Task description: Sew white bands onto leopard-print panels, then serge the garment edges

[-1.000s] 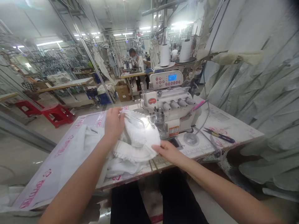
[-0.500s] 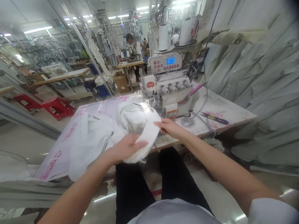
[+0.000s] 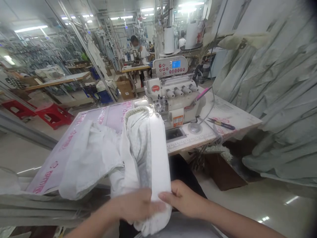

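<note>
Below the near edge of the worktop (image 3: 223,127), both hands grip the lower end of a white fabric garment with a smooth white band (image 3: 158,155). Left hand (image 3: 135,206): fingers pressed together, flat across the front of the cloth, thumb not visible. Right hand (image 3: 182,198): thumb lies on the band's front, the other fingers curled behind it, pinching the band's edge. Hands nearly touching each other on the cloth.

Garment runs taut from the hands up over the near edge to the needle area of the white overlock sewing machine (image 3: 173,99), which sits toward the far edge of the worktop. Ruffled trim shows at the garment's top end, beside the machine. Loose white cloth heap (image 3: 89,158) drapes over the near-left edge, touching the garment.

Dark-handled scissors (image 3: 221,124) lie near the right edge, well apart from the hands. Grey fabric hangs in folds (image 3: 277,92) right of the worktop. Red plastic stools (image 3: 53,115) stand on the floor at left. A person (image 3: 138,49) works at a distant table.
</note>
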{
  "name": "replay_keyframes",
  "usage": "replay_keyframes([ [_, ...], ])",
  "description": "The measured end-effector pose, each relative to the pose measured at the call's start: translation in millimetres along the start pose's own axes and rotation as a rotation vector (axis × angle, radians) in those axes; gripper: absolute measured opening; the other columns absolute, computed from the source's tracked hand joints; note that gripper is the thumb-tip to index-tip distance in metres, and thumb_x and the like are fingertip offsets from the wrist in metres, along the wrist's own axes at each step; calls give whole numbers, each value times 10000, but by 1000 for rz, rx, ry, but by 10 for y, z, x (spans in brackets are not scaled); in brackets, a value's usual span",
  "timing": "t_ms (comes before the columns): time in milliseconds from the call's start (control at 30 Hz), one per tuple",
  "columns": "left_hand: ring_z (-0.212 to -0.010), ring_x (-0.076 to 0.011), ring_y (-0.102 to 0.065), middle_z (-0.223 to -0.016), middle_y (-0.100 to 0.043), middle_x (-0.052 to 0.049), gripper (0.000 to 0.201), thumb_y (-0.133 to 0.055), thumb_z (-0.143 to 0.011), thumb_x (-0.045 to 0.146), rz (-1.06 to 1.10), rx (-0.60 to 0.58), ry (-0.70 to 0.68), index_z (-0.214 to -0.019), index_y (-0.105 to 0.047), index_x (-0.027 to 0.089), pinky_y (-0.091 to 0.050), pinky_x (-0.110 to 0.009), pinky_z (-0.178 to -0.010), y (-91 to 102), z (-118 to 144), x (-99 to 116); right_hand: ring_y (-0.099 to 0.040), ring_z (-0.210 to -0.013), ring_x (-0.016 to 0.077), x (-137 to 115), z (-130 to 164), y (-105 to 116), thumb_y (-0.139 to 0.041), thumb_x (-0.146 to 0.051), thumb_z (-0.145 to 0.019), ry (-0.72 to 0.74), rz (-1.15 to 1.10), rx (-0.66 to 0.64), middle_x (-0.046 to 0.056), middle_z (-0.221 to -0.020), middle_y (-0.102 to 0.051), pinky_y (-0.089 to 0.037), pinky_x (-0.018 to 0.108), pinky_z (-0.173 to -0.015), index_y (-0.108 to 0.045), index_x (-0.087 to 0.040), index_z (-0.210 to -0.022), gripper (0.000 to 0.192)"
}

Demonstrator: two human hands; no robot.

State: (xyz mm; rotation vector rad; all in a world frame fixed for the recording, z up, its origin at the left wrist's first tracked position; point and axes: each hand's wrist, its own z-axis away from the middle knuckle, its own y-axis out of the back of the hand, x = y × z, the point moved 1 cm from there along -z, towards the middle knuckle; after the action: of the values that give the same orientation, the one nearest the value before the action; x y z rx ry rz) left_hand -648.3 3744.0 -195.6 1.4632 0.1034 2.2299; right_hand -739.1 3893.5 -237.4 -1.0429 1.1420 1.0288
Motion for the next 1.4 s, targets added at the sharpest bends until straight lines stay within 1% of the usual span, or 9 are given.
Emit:
replay_keyframes([
  [133, -1068, -245, -505, -1073, -587, -107, 461, -459, -799, 507, -153, 868, -8, -1077, -553, 150, -407, -358, -895, 556, -298, -40, -291, -518, 77, -61, 14, 27, -457, -463, -850, 23, 6, 61, -33, -559, -325, -231, 201, -464, -405, -148, -603, 404],
  [200, -1144, -288, -444, -1172, -522, -157, 574, -563, -733, 459, -441, 1128, 80, -1190, -462, 126, -378, -397, -921, 730, -400, -67, -294, -542, 83, -88, 23, 16, -444, -459, -857, 41, 23, 51, -26, -581, -327, -245, 204, -487, -407, -145, -610, 401],
  [333, -796, -274, -579, -796, -620, -110, 327, -386, -831, 417, -684, 932, 324, -843, -574, 149, -433, -381, -730, 930, -316, -93, -319, -586, 96, -116, 30, 27, -420, -459, -869, 87, 53, 17, -11, -633, -351, -268, 212, -521, -430, -140, -644, 391],
  [433, -739, -230, -570, -731, -617, -43, 379, -307, -854, 447, -537, 877, 205, -721, -551, 189, -428, -311, -687, 1053, -70, 1, -310, -578, 94, -57, 33, 62, -414, -475, -863, 117, 59, -23, -13, -622, -334, -259, 215, -513, -390, -148, -621, 407],
  [600, -739, -192, -553, -697, -597, 18, 329, -346, -832, 441, -358, 1030, 94, -785, -569, 204, -406, -245, -664, 1232, -20, 221, -302, -565, 90, -14, -85, 184, -412, -484, -864, 87, 26, 51, -19, -608, -327, -253, 210, -497, -401, -148, -628, 411],
  [1033, -656, -171, -485, -665, -537, -10, 245, -367, -844, 333, -603, 1297, 7, -706, -495, 177, -351, -258, -616, 2135, -525, 435, -345, -549, 96, -494, -870, 812, -470, -546, -800, 116, 172, 183, -33, -571, -379, -277, 222, -518, -426, -159, -613, 432],
  [1200, -877, -226, -515, -896, -569, -96, 214, -406, -834, 288, -805, 1313, -81, -890, -553, 143, -391, -323, -789, 1629, -551, 484, -383, -552, 103, -635, -1179, 1027, -528, -519, -770, 101, 160, 237, -26, -575, -432, -303, 225, -523, -481, -151, -651, 390],
  [1300, -844, -213, -547, -931, -601, -82, 319, -333, -881, 342, -601, 873, -83, -1020, -559, 164, -411, -332, -777, 1108, -566, 360, -366, -495, 89, -648, -1248, 1082, -551, -523, -749, 86, 128, 237, -36, -537, -422, -276, 215, -476, -461, -158, -634, 393],
  [1400, -889, -208, -562, -1022, -610, -70, 402, -343, -870, 450, -209, 585, -31, -1092, -546, 183, -420, -320, -791, 940, -641, 235, -323, -428, 68, -667, -1231, 1098, -575, -528, -726, 60, 81, 220, -61, -477, -374, -232, 205, -433, -436, -168, -608, 404],
])
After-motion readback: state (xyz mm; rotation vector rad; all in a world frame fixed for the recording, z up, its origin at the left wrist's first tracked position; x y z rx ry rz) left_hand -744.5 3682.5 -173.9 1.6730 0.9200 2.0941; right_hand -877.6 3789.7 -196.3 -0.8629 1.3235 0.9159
